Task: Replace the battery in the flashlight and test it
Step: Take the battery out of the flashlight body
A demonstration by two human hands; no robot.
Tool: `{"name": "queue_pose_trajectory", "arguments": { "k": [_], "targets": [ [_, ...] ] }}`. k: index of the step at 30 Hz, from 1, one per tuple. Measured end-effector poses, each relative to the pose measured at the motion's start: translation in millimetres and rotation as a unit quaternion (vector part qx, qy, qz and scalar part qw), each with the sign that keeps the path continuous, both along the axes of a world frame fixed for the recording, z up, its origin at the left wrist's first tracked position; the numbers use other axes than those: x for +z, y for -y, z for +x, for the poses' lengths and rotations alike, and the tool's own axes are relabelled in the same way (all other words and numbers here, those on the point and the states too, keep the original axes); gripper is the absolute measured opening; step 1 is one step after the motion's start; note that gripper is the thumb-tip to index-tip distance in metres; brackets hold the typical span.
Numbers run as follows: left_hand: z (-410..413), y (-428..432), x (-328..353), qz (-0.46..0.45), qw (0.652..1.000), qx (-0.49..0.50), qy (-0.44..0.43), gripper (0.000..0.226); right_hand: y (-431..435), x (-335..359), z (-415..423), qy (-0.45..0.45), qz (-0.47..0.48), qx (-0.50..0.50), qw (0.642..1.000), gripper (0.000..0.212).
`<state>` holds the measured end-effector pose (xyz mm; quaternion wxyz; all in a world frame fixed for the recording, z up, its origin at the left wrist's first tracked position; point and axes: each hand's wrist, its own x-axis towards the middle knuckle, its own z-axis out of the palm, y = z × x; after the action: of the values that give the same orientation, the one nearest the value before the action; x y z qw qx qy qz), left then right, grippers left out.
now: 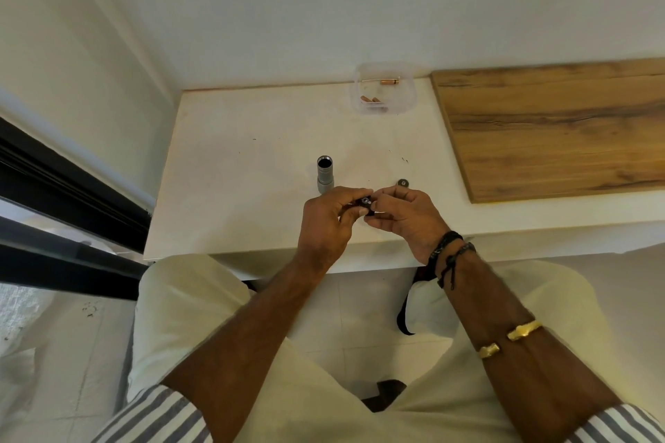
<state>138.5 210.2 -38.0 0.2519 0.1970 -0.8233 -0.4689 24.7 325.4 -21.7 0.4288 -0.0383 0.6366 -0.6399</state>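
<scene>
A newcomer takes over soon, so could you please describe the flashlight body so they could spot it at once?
Start at the white table, left of the wooden board. Just beyond the left hand stands the flashlight body. It is the only upright silver tube, dark open end up; the cap nearby is small and flat.

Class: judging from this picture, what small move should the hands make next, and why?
Probably the right hand should work any cell out of the black holder that both hands pinch, the left hand steadying it. The flashlight stands open, its cap lies aside, and batteries wait in the tub.
</scene>
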Motion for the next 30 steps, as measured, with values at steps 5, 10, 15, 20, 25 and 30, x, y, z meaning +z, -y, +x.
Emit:
{"name": "queue_pose_trajectory", "arguments": {
  "k": [5,10,15,20,25,30],
  "targets": [
    [-2.7,-1.4,-0.4,-0.044,0.999,-0.026,-0.001,0.029,0.0,0.3,-2.1,0.028,-0.009,-0.005,1.0,0.013],
    [-6.4,-0.8,-2.6,-0.027,1.0,-0.001,-0.006,0.028,-2.3,4.1,-4.1,0.026,-0.025,-0.014,0.999,0.017],
    [-12.5,-0.9,-3.9,0.011,0.999,0.044,-0.008,0.027,-2.1,2.9,-4.0,-0.059,-0.003,-0.013,0.998,0.013],
    [-19.6,-2.4,-7.0,0.06,0.996,0.064,-0.016,0.026,-6.6,0.0,-7.3,-0.142,0.011,0.002,0.99,0.015],
    [-26.2,1.3,-11.1,0.268,0.956,0.115,-0.01,0.023,-11.9,-1.9,-25.2,-0.185,-0.003,-0.067,0.98,0.011],
    [-25.2,2.9,-10.3,0.612,0.785,0.091,-0.046,0.027,-16.6,-15.2,-51.8,-0.132,-0.024,-0.213,0.968,0.011]
  ]
}}
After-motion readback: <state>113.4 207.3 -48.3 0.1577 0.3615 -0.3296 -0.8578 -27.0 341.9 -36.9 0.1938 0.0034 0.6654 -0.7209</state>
